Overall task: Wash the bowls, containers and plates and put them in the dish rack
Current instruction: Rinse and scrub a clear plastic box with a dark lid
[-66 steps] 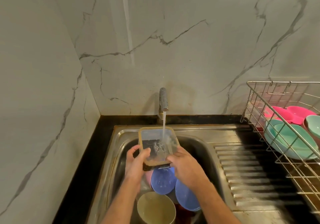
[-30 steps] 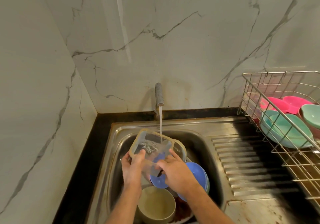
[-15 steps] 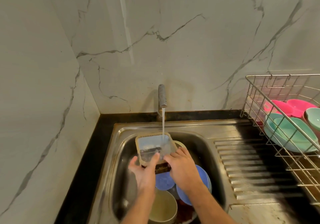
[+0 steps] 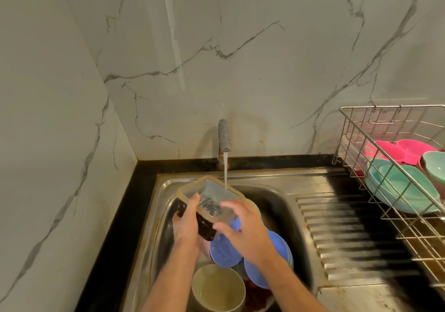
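A clear rectangular container (image 4: pixel 212 191) with a tan rim and dark speckled sides is held over the sink (image 4: pixel 284 205), tilted, its far end under the running water. My left hand (image 4: pixel 186 222) grips its near left side, thumb over the rim. My right hand (image 4: pixel 243 229) holds its near right corner with curled fingers. Below lie blue plates (image 4: pixel 279 246) and a cream bowl (image 4: pixel 218 287) in the basin. The wire dish rack (image 4: pixel 395 157) at right holds teal bowls (image 4: pixel 404 186) and pink bowls (image 4: pixel 390 151).
The tap (image 4: pixel 224 134) stands at the back wall with water streaming down. A ribbed steel drainboard (image 4: pixel 342 229) runs between basin and rack. Marble walls close in behind and on the left; a black counter edge (image 4: pixel 115 227) borders the sink.
The container has turned and tilted: its left side now faces me and its far end sits under the stream. Both hands shifted their hold with it.
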